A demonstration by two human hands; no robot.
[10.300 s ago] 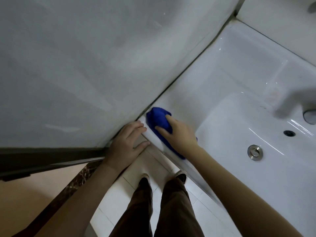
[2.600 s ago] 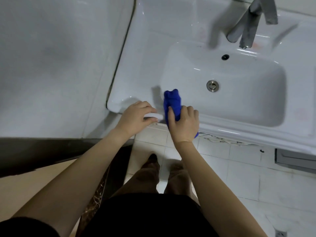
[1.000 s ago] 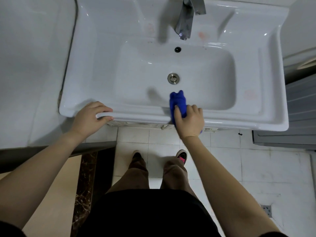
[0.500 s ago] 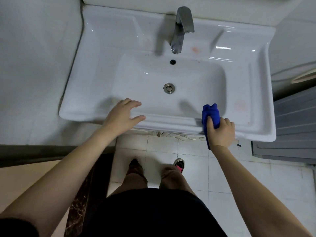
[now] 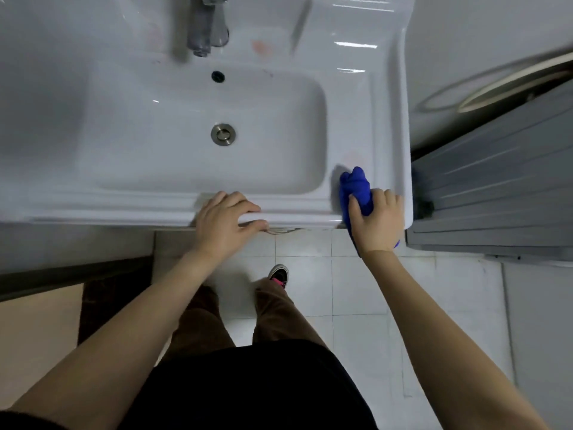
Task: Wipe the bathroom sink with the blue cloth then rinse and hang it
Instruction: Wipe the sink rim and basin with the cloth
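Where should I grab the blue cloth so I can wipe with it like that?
Grab the blue cloth around its bunched middle, coming from above like the right hand does; the loose end pokes out forward onto the sink rim.

Blue cloth (image 5: 356, 189), white sink (image 5: 387, 119), brown trousers (image 5: 279, 315), grey faucet (image 5: 206, 29).

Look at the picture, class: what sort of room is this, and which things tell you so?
Most likely a bathroom. A white ceramic sink with a metal tap and a round drain fills the view, and the floor is laid with pale tiles.
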